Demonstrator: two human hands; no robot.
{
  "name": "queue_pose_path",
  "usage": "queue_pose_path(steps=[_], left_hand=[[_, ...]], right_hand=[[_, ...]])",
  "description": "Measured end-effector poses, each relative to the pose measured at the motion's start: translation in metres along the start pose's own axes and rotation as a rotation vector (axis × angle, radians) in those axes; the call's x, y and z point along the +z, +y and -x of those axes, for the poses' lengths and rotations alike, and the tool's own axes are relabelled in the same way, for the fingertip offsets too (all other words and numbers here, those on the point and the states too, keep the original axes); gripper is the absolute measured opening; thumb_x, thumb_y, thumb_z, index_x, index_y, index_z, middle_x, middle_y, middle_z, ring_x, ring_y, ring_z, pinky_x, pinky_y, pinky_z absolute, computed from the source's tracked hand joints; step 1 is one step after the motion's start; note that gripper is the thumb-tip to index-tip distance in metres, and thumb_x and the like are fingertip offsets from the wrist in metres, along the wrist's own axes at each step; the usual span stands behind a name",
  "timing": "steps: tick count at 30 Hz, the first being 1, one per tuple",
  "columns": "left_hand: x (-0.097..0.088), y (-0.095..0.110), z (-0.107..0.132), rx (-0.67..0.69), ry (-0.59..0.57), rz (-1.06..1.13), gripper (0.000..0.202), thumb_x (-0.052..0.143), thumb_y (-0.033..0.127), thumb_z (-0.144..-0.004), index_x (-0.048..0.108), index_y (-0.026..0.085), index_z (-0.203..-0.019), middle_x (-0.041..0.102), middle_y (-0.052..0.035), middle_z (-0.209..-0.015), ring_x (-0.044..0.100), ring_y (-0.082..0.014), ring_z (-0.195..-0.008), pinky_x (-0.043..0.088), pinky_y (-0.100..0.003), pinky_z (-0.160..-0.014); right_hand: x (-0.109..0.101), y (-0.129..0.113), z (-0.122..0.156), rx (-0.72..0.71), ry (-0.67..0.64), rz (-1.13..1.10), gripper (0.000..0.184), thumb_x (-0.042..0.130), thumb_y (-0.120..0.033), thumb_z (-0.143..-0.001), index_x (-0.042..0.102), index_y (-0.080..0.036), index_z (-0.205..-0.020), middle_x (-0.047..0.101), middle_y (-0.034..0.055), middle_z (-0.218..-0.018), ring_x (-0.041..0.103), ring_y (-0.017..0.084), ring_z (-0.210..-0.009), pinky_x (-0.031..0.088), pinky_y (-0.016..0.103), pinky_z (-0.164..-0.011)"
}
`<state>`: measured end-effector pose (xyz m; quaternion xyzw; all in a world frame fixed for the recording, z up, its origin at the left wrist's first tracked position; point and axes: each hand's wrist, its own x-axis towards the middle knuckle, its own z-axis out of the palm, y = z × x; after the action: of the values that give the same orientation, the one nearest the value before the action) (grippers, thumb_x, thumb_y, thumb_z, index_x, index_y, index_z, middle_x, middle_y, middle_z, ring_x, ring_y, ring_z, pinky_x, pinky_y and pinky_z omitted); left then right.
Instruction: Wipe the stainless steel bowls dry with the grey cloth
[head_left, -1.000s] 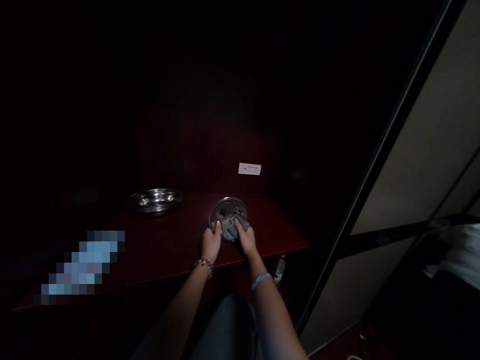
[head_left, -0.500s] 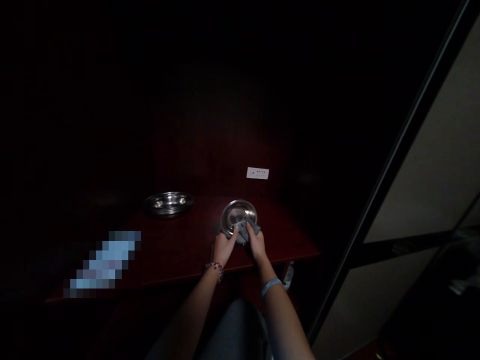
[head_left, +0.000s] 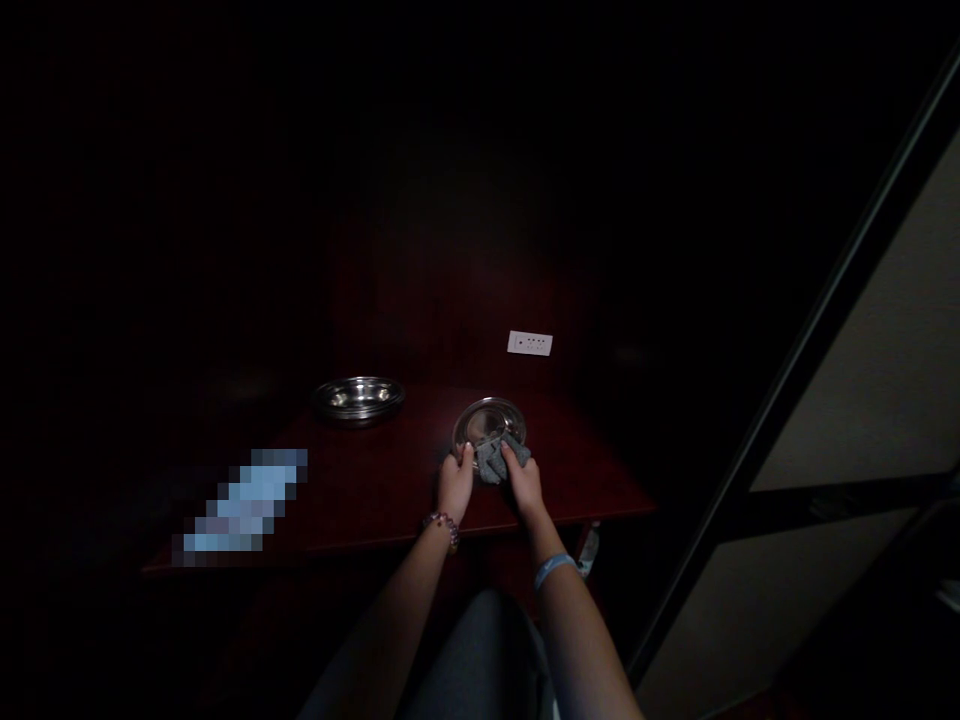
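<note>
Dish (head_left: 484, 428), shallow, shiny metal, lies between the hands over the front part of the tabletop (head_left: 390, 480); whether its base touches the surface is unclear. Left hand (head_left: 455, 487): grip closed on the near-left rim, thumb on top. Right hand (head_left: 526, 484): grip closed around a bunched grey cloth (head_left: 493, 464), which lies against the dish's near side. Likely trouble: hard pressure from the cloth side could twist the rim out of the left thumb's hold; smooth metal and the nearby front edge make a slip or drop plausible. Dim light could hide missed spots. Inside the dish, only cloth and reflections are discernible. Farther left, well apart: nested metal dishes (head_left: 358, 400), the uppermost showing bright reflections inside. Beyond, a wall socket (head_left: 530, 344).
</note>
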<state>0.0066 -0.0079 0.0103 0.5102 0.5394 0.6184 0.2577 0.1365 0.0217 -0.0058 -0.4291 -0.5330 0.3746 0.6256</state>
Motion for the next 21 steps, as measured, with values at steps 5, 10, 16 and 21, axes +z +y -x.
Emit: queue_pose_path(steps=[5,10,16,21], left_hand=[[0.000,-0.006,0.000,0.055,0.003,-0.015,0.042,0.046,0.049,-0.088,0.067,0.014,-0.101,0.074,-0.0138,-0.100,0.069,-0.0234,-0.091,0.051,-0.031,-0.079],[0.001,-0.006,0.001,0.046,-0.038,-0.131,0.042,0.056,0.048,-0.084,0.066,0.016,-0.109,0.074,-0.0144,-0.105,0.069,-0.0248,-0.098,0.049,-0.030,-0.080],[-0.002,0.004,0.006,0.039,-0.079,-0.227,0.045,0.060,0.048,-0.082,0.064,0.017,-0.114,0.073,-0.0138,-0.110,0.069,-0.0259,-0.100,0.048,-0.030,-0.079],[-0.004,0.017,0.011,-0.043,-0.094,-0.287,0.030,0.060,0.044,-0.083,0.071,0.018,-0.093,0.076,-0.0125,-0.096,0.070,-0.0258,-0.093,0.047,-0.028,-0.072]], right_hand=[[-0.001,-0.002,0.000,0.033,0.010,0.010,0.042,0.061,-0.053,-0.078,0.075,-0.017,-0.095,0.077,0.0076,-0.094,0.071,0.025,-0.092,0.054,0.033,-0.083],[0.001,-0.004,0.001,0.050,0.018,-0.040,0.041,0.061,-0.052,-0.078,0.075,-0.016,-0.092,0.077,0.0074,-0.090,0.071,0.025,-0.087,0.054,0.033,-0.080],[0.000,-0.004,0.001,0.062,0.049,-0.086,0.042,0.061,-0.054,-0.078,0.074,-0.017,-0.092,0.076,0.0071,-0.092,0.071,0.024,-0.089,0.054,0.030,-0.078],[0.000,0.000,0.000,0.057,0.094,0.034,0.044,0.057,-0.057,-0.078,0.074,-0.016,-0.079,0.076,0.0073,-0.081,0.071,0.024,-0.079,0.053,0.028,-0.069]])
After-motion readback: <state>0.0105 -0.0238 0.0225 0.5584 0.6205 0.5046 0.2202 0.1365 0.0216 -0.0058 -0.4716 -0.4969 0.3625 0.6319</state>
